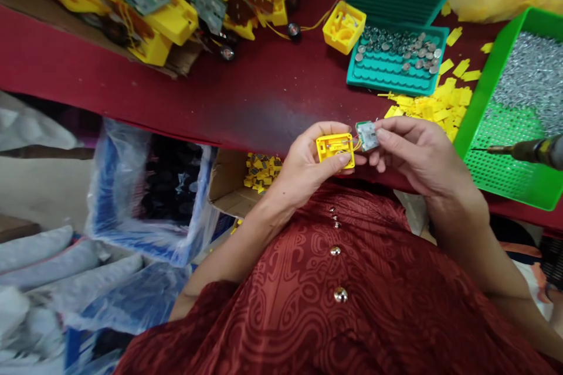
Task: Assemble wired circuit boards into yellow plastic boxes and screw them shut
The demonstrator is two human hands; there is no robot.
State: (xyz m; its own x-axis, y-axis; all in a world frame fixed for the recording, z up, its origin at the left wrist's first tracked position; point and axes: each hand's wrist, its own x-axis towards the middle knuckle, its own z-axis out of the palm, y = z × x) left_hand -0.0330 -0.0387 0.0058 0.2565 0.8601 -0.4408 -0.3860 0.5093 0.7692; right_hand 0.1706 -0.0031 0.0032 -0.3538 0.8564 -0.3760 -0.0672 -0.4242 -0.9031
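Close to my body, my left hand (310,155) grips a small yellow plastic housing (326,152), its open side facing up and the thumb pressed on its lower right corner. Metal parts and thin wires show inside it. My right hand (413,149) pinches a small circuit board (368,135) with a grey face and a green edge, just right of the housing. Yellow wires run between the board and the housing. The fingertips beneath the board are partly hidden.
A teal tray (373,76) of button cells lies ahead, beside another yellow housing (344,26). Loose yellow pieces (433,102) lie right. A green basket (505,184) holds screws; a screwdriver bit (492,149) juts over it. A cardboard box (171,64) with housings stands upper left.
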